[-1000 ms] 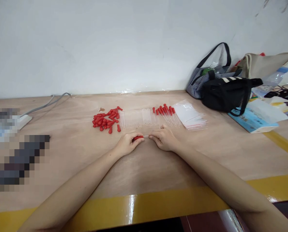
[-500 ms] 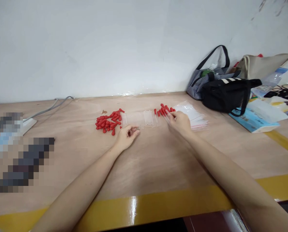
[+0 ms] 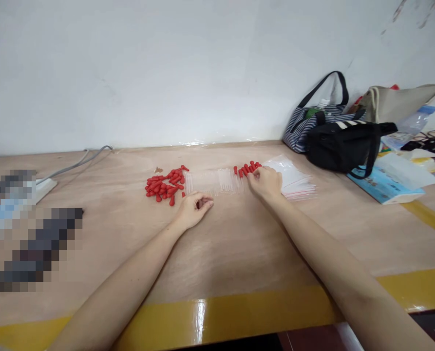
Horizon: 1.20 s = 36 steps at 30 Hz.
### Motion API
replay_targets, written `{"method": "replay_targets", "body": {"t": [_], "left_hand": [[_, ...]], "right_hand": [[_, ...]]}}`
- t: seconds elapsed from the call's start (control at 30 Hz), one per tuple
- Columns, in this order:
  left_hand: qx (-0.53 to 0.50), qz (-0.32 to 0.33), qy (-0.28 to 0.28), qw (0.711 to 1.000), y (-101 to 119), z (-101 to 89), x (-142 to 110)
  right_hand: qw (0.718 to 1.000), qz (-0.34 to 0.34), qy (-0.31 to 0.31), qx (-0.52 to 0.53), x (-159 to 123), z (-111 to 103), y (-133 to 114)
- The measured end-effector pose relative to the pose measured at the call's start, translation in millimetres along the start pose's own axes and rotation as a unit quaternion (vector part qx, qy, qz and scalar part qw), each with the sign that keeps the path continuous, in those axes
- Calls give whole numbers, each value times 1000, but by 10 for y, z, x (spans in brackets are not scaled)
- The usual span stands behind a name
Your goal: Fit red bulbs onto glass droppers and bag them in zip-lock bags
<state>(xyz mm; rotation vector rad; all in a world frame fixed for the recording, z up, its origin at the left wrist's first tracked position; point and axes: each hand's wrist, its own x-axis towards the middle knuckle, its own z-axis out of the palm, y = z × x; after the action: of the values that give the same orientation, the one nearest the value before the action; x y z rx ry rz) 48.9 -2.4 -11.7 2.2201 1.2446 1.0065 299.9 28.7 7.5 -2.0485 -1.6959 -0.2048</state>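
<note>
A loose heap of red rubber dropper bulbs point(image 3: 162, 186) lies on the table at the left. To its right, clear thin tubes point(image 3: 206, 181) are laid side by side in a row. Beyond them is a group of droppers with red bulbs point(image 3: 247, 169). My right hand point(image 3: 266, 182) is at this group, its fingertips pinched on a dropper whose tube is mostly hidden. My left hand point(image 3: 195, 208) rests on the table just in front of the tubes, fingers curled and thumb close to them; whatever they hold cannot be made out.
White and clear plastic bags point(image 3: 293, 178) lie right of my right hand. Farther right are a black bag point(image 3: 343, 146), a striped bag point(image 3: 295, 129) and a blue tissue pack point(image 3: 385, 183). A grey cable point(image 3: 71, 163) runs at the left. Yellow tape point(image 3: 232, 312) lines the front edge.
My right hand has moved slightly left and nearer, and the dropper that stood raised in it is now down among the red-bulbed group. My left hand has barely moved.
</note>
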Motion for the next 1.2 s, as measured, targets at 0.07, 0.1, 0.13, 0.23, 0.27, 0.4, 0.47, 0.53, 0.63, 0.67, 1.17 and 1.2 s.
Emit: {"method": "replay_targets", "body": {"t": [0.07, 0.1, 0.13, 0.23, 0.27, 0.4, 0.47, 0.53, 0.63, 0.67, 1.17, 1.2], "left_hand": [[3, 0, -2, 1000, -8, 3, 0], [3, 0, -2, 1000, -12, 4, -1], [4, 0, -3, 1000, -15, 5, -2], [7, 2, -5, 1000, -21, 8, -6], [8, 3, -5, 1000, -21, 8, -6], [12, 2, -8, 1000, -14, -3, -3], [12, 2, -10, 1000, -8, -5, -5], [13, 3, -12, 1000, 0, 5, -12], [18, 2, -8, 1000, 19, 26, -22], [24, 0, 2, 1000, 28, 19, -18], [320, -4, -84, 944, -108, -777, 207], [326, -8, -86, 941, -121, -761, 202]], "right_hand": [[999, -32, -28, -10, -7, 12, -103], [998, -39, -44, -20, -10, 17, -147], [997, -42, -58, -30, -13, 20, -181], [995, -35, -83, -49, -17, 21, -226], [994, -29, -86, -53, -14, 21, -225], [994, -14, -84, -65, 14, 43, -204], [995, -11, -80, -65, 31, 67, -203], [996, -6, -67, -60, 40, 88, -210], [999, -15, -38, -35, 34, 95, -223], [999, -22, -36, -27, 29, 93, -227], [999, -28, -25, 7, -42, 12, -388], [999, -23, -23, 15, -49, 0, -386]]}}
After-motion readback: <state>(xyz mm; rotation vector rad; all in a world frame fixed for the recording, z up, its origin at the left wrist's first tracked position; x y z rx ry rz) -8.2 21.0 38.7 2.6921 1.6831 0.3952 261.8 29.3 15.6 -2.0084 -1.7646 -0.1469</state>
